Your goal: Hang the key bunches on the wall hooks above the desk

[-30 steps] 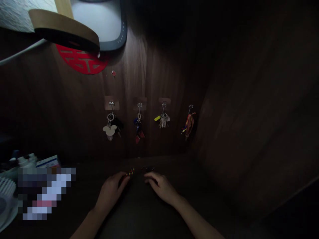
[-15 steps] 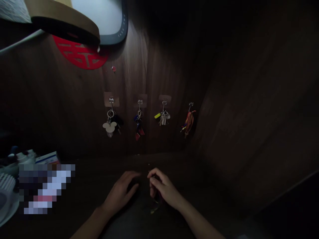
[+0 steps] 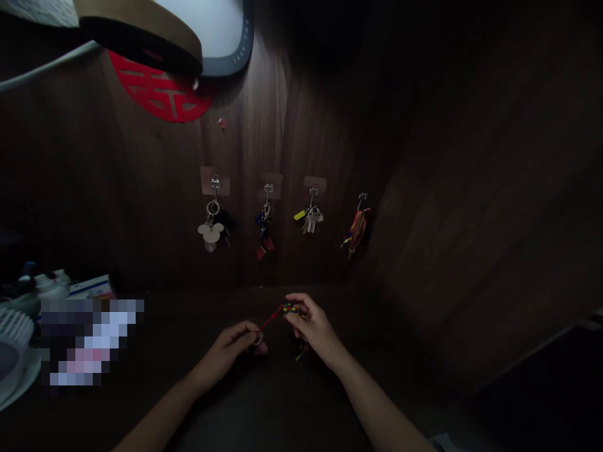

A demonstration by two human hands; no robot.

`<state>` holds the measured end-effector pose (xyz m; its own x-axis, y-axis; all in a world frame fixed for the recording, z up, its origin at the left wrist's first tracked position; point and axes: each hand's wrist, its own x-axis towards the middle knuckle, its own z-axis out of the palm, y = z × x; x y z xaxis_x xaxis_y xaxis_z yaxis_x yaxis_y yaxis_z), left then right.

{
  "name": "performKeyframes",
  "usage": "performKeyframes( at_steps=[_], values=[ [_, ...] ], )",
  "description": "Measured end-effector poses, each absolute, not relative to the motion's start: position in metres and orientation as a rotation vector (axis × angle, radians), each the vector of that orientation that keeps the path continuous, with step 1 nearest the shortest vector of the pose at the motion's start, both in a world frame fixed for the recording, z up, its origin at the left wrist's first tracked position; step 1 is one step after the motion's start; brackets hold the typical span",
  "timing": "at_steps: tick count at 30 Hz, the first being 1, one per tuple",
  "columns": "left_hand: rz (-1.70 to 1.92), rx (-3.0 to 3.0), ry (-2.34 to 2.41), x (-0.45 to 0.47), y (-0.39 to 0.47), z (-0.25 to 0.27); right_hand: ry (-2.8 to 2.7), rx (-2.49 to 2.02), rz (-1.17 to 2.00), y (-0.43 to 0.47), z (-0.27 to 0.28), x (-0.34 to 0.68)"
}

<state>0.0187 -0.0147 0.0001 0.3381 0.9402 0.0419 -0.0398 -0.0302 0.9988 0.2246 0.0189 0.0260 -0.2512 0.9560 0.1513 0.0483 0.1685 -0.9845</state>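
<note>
Red cord (image 3: 272, 319) runs taut on a slant between the person's two hands, above a dark tabletop (image 3: 264, 408). The left hand (image 3: 232, 342) pinches a metal ring (image 3: 257, 337) between thumb and fingers at the cord's lower end; something small hangs just beside it, perhaps a tag, though the light is too poor to be sure. The right hand (image 3: 313, 323) has its thumb and fingers closed on a multicoloured knotted ornament (image 3: 289, 308) at the upper end, with thin strands (image 3: 301, 354) dangling beneath the palm. Beyond, on the wooden panel (image 3: 264, 113), hang a mouse-shaped tag (image 3: 210, 232), a blue-and-red bunch (image 3: 264, 233), silvery keys (image 3: 311, 220) and a brown bundle (image 3: 358, 227), each from its own hook
</note>
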Motion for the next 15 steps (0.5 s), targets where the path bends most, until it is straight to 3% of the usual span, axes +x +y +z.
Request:
performKeyframes(
  at_steps=[7,15],
  values=[
    [0.900,0.893,0.645,0.011,-0.014,0.008,-1.637,-1.076,1.053,0.024,0.025,0.243],
    [0.956,0.967,0.789,0.016,-0.014,0.014,-1.865,-1.068,0.903,0.019,0.052,0.268]
  ],
)
